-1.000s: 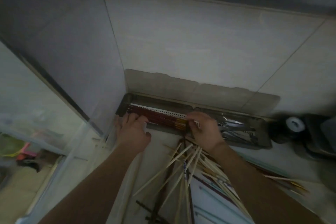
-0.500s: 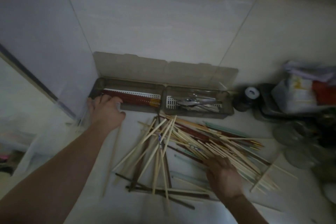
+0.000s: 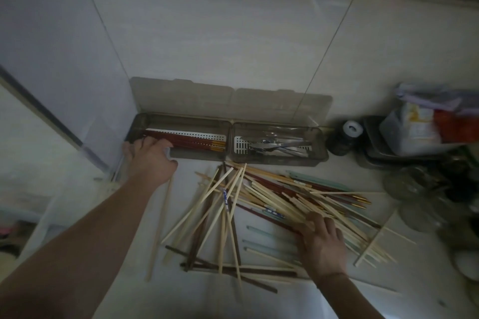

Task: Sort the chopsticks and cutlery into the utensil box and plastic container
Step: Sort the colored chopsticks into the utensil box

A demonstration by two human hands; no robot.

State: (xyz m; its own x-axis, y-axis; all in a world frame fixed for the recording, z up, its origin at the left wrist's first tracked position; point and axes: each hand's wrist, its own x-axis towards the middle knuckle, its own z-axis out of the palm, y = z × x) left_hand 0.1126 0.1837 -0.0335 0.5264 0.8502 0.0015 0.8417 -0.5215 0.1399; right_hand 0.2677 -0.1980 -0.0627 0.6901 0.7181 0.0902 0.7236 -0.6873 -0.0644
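Note:
A dark translucent utensil box (image 3: 197,156) stands against the wall tiles with its lid open. Its left compartment holds red chopsticks (image 3: 197,140) with gold tips on a white perforated tray. Metal cutlery (image 3: 274,144) lies in the right compartment. My left hand (image 3: 150,160) rests on the box's front left corner, fingers reaching over the rim onto the red chopstick ends. A loose pile of chopsticks (image 3: 259,202), pale wood, dark brown, red and light green, covers the counter in front. My right hand (image 3: 321,243) lies on the pile's right part, fingertips touching the sticks.
A clear plastic container (image 3: 85,153) sits at the left, beside the wall corner. To the right of the box stand a black jar with a white lid (image 3: 347,137), a dark tray with bags (image 3: 414,134) and glass jars (image 3: 412,184).
My right hand left the utensil box and came down onto the chopstick pile, where it stays. My left hand slid to the box's left end. The view has widened.

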